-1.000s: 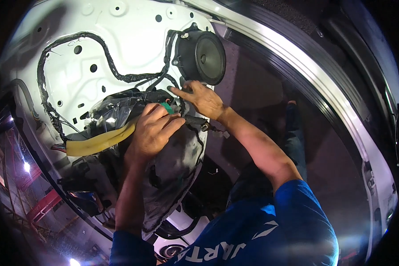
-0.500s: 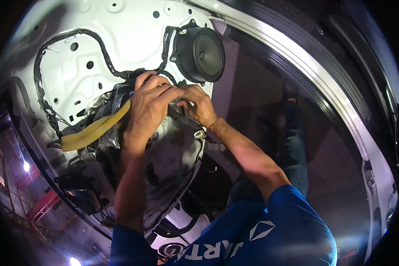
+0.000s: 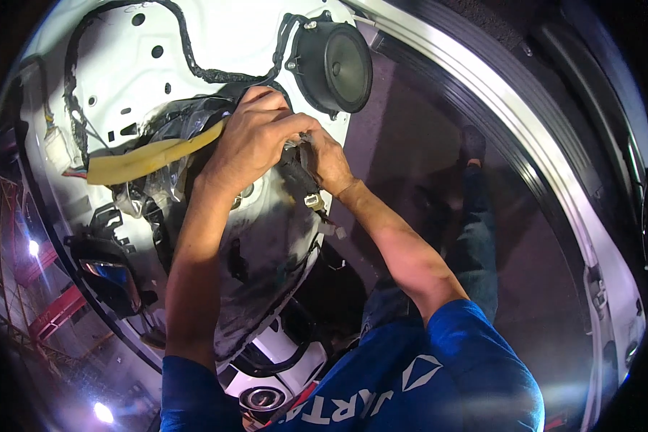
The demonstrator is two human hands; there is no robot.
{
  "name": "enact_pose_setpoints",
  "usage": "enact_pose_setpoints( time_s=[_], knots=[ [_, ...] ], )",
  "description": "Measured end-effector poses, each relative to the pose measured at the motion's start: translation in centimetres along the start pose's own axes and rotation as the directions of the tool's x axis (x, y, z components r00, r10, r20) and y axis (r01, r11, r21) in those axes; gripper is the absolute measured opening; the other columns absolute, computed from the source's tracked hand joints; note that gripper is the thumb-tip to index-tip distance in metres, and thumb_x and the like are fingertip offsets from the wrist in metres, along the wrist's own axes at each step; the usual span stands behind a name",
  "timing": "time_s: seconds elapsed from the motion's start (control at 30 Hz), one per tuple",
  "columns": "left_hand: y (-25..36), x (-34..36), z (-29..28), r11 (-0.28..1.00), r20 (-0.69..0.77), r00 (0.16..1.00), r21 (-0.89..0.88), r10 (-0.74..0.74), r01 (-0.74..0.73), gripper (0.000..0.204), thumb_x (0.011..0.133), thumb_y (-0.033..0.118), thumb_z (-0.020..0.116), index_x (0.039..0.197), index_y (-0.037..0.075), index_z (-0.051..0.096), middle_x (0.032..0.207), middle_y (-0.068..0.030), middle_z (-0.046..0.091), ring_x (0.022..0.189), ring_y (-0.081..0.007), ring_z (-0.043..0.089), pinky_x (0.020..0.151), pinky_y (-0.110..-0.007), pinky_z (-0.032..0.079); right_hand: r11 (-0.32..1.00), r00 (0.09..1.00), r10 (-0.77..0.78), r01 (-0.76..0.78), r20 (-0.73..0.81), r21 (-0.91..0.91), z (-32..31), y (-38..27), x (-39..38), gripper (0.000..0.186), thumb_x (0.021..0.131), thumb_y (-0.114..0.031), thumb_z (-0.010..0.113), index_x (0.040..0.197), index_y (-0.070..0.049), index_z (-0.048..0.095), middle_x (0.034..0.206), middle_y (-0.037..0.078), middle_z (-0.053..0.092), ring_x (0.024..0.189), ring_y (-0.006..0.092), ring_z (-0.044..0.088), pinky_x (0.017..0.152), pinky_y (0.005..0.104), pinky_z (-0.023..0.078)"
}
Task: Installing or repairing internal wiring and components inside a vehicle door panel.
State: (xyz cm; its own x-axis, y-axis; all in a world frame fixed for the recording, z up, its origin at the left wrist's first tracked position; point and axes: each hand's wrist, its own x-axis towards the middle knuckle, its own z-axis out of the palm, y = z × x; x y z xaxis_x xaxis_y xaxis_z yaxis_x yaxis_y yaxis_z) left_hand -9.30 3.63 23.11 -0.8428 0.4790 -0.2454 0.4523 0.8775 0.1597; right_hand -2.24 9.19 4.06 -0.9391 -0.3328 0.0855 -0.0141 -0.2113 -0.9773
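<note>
On the white inner door shell (image 3: 223, 39), below the black speaker (image 3: 336, 68), both hands work closely together. My left hand (image 3: 252, 144) has its fingers curled beside a yellow foam sleeve (image 3: 147, 155); what they grip is hidden. My right hand (image 3: 327, 158) is closed around a black wiring harness (image 3: 295, 165), partly behind my left fingers. A light connector (image 3: 312, 202) dangles from the harness below my right hand. Crumpled clear plastic (image 3: 162, 180) lies under the sleeve.
A side mirror (image 3: 108, 281) sticks out at lower left. The metal door sill and frame (image 3: 482, 86) curve along the right, beside dark floor (image 3: 533, 273), with my leg (image 3: 475, 230) below. A black taped cable (image 3: 183, 32) runs across the shell.
My right hand went from spread fingers to closed on the harness. My left hand moved upward over it. The door now appears higher in view, with more of the mirror showing.
</note>
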Motion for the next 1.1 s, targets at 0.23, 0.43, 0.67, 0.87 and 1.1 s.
enact_pose_setpoints(
  time_s=[0.23,0.43,0.67,0.87,1.1],
  knots=[
    [1.4,-1.4,-0.5,0.999,0.001,1.0,-0.032,-0.023,0.023,0.024,0.065,-0.005,0.062,0.084,0.009,0.067,0.069,-0.005,0.051,0.073,-0.0232,0.051,0.064,-0.033,0.043,0.999,0.998,0.048,-0.047,-0.037,0.011,0.4,-0.5,-2.3,0.02,0.074,0.01,0.046,0.092,0.003,0.046,0.085,0.023,0.052,0.08,0.0424,0.054,0.07,0.046,0.044],
    [1.8,-4.0,-0.7,0.997,0.013,1.0,-0.072,0.017,-0.016,0.017,0.064,-0.007,0.061,0.075,0.005,0.065,0.067,-0.0049,0.055,0.07,-0.0228,0.053,0.068,-0.033,0.044,0.999,0.988,-0.002,0.01,-0.155,0.048,1.6,-1.0,-4.5,0.025,0.07,0.014,0.048,0.092,0.003,0.052,0.086,0.02,0.057,0.083,0.0382,0.057,0.072,0.0406,0.047],
    [1.6,-4.5,-1.2,0.996,0.023,0.998,-0.074,0.06,-0.058,0.021,0.062,-0.007,0.06,0.076,0.008,0.064,0.069,-0.0057,0.053,0.078,-0.0245,0.055,0.076,-0.036,0.046,0.996,0.987,0.066,-0.055,-0.144,0.075,1.2,-2.5,-5.4,0.026,0.07,0.013,0.051,0.094,0.003,0.056,0.089,0.018,0.059,0.084,0.0344,0.058,0.074,0.0371,0.049],
    [1.6,-4.5,-1.0,0.991,0.085,0.99,-0.075,0.117,-0.111,0.015,0.064,-0.005,0.059,0.074,0.007,0.062,0.072,-0.0028,0.063,0.076,-0.0206,0.057,0.083,-0.037,0.045,0.444,0.665,0.746,-0.446,-0.045,0.777,0.8,-4.2,-3.7,0.038,0.087,-0.004,0.056,0.123,0.004,0.049,0.106,0.013,0.063,0.088,0.0181,0.061,0.08,0.0276,0.047],
    [1.3,-4.7,-1.2,0.989,0.056,0.997,-0.134,0.061,-0.053,0.013,0.065,-0.002,0.06,0.075,0.006,0.061,0.076,-0.0021,0.064,0.077,-0.0206,0.055,0.085,-0.038,0.044,0.976,0.851,0.205,-0.144,-0.483,0.161,-4.4,-0.1,0.1,0.054,0.079,0.006,0.054,0.129,-0.01,0.045,0.091,0.007,0.054,0.075,0.0183,0.059,0.065,0.031,0.05]
  ],
)
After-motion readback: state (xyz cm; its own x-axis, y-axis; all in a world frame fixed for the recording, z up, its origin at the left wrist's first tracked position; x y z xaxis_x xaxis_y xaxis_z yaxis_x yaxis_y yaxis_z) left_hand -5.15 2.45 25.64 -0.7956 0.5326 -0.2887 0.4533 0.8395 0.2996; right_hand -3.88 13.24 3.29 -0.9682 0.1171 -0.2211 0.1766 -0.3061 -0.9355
